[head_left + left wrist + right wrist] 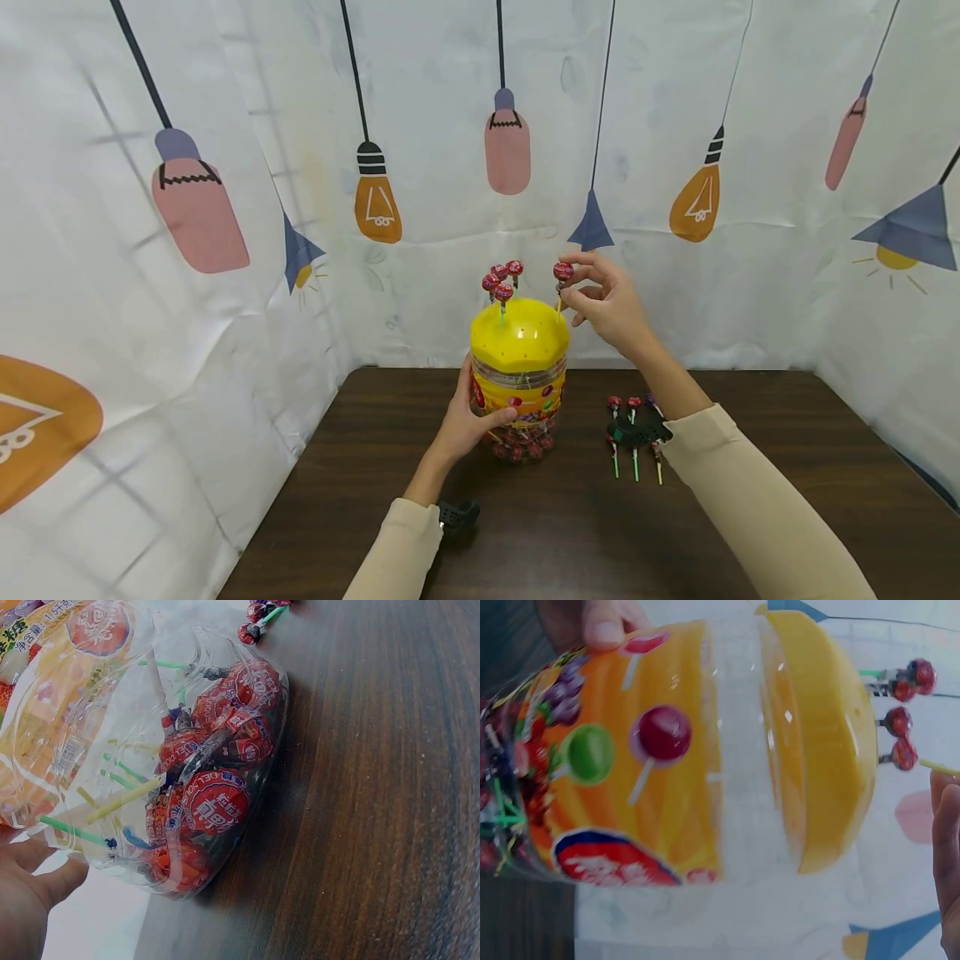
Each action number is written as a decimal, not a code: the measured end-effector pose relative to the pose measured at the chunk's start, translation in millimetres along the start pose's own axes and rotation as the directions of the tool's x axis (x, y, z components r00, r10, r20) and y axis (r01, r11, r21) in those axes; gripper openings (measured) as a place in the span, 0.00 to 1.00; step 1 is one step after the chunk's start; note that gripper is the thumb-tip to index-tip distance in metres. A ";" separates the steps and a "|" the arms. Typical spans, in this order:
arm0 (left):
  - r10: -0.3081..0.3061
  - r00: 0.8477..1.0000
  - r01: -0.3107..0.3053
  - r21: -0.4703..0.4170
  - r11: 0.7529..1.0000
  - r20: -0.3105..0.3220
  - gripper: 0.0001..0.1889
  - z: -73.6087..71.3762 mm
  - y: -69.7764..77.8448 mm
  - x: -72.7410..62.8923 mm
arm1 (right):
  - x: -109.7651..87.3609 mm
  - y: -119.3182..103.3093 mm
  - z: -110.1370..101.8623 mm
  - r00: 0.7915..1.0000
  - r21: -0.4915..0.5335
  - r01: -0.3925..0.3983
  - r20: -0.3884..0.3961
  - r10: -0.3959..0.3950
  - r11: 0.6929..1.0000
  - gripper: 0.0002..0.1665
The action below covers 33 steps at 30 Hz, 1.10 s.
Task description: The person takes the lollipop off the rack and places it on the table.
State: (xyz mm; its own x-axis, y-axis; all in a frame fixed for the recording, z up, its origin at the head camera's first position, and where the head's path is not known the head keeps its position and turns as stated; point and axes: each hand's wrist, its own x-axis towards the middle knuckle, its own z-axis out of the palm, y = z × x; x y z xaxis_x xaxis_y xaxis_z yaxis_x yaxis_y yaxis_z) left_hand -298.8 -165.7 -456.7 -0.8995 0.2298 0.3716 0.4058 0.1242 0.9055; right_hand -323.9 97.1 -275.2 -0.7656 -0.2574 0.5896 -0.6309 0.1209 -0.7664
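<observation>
A clear plastic candy jar [536,408] with a fruit-printed label and a yellow lid [521,337] stands upright on the table, wrapped lollipops [217,802] lying in its bottom. My left hand [459,425] grips the jar's left side, thumb across the front. Several red-wrapped lollipops [503,292] stick up from the lid by their sticks. With thumb and fingers, my right hand [611,307] pinches another lollipop [563,272], head up, over the lid's right edge. Its yellow stick [937,766] points down at the lid, which has small holes.
Several more lollipops [635,462] lie in rows on the dark wooden table [570,533], right of the jar and partly hidden under the right wrist's black strap [637,432]. A white curtain [442,300] printed with lamps hangs behind the table.
</observation>
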 end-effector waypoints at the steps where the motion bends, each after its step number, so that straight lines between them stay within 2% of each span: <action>1: 0.008 1.000 -0.008 -0.001 1.000 -0.001 0.55 0.2 0.0 0.2 | -2.8 1.9 -2.4 1.000 0.003 -0.007 -0.002 0.008 1.000 0.26; 10: 0.017 1.000 -0.017 -0.003 1.000 -0.004 0.55 0.7 -1.7 1.4 | -34.6 28.1 -24.7 0.996 0.065 -0.092 0.012 0.091 0.994 0.25; 16: 0.003 1.000 -0.003 -0.021 1.000 -0.001 0.56 2.3 0.4 1.8 | -59.3 45.1 -39.8 0.985 0.095 -0.172 0.027 0.171 0.980 0.24; 19: -0.001 1.000 0.001 -0.031 1.000 0.012 0.57 2.7 6.9 0.7 | -70.1 52.3 -48.5 0.980 0.105 -0.200 0.017 0.199 0.974 0.24; 26: 0.005 0.999 -0.004 -0.032 0.999 0.038 0.56 1.3 35.7 -6.9 | -92.5 69.0 -68.4 0.973 0.152 -0.226 -0.004 0.229 0.962 0.24; 33: 0.000 0.999 0.002 -0.044 0.999 0.036 0.56 0.6 35.6 -7.3 | -114.1 86.5 -82.9 0.964 0.149 -0.254 -0.035 0.262 0.956 0.24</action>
State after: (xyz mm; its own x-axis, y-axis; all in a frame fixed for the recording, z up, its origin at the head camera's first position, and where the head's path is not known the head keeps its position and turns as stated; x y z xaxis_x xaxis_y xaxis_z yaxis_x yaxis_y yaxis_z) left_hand -277.7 -162.4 -427.3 -0.8932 0.2640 0.3640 0.3968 0.0822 0.9142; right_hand -301.6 216.4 -387.6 -0.9080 -0.1827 0.3770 -0.3896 0.0378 -0.9202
